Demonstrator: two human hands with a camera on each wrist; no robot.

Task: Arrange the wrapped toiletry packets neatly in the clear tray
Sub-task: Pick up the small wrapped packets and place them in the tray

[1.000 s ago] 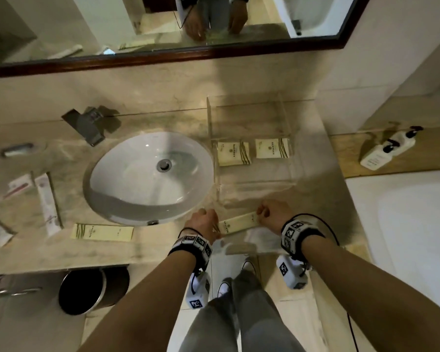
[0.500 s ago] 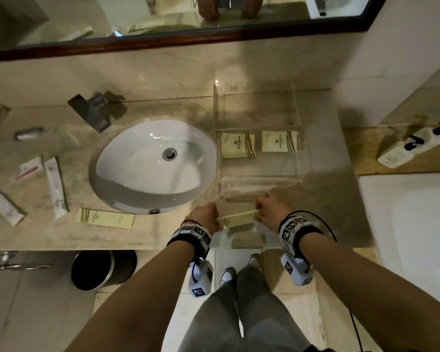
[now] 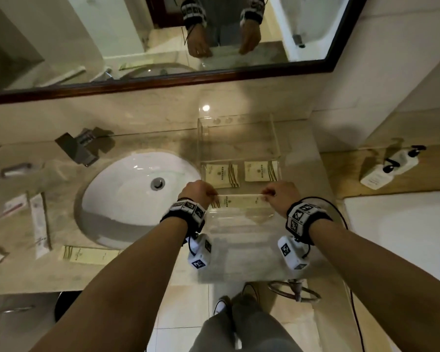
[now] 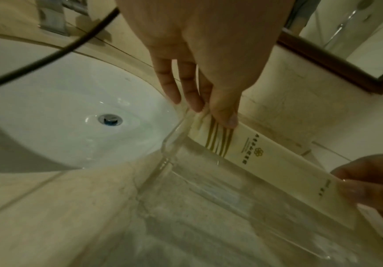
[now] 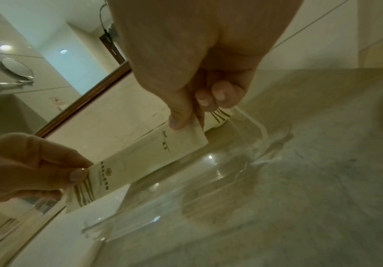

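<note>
Both hands hold a long cream packet (image 3: 240,200) level over the near part of the clear tray (image 3: 275,138). My left hand (image 3: 208,193) pinches its striped end (image 4: 218,137) by the tray's left wall. My right hand (image 3: 269,194) pinches the other end (image 5: 186,137). Two small cream packets (image 3: 222,175) (image 3: 261,170) lie side by side inside the tray, just beyond the held one. Another long cream packet (image 3: 89,254) lies on the counter in front of the sink.
The white sink (image 3: 127,199) and faucet (image 3: 79,148) are left of the tray. White sachets (image 3: 40,222) (image 3: 13,205) lie at the counter's far left. Pump bottles (image 3: 389,168) stand on a ledge to the right. A mirror (image 3: 163,34) hangs behind.
Both hands have carried the long packet from the counter's front edge forward and up, over the tray's near wall. The grip on both ends is the same.
</note>
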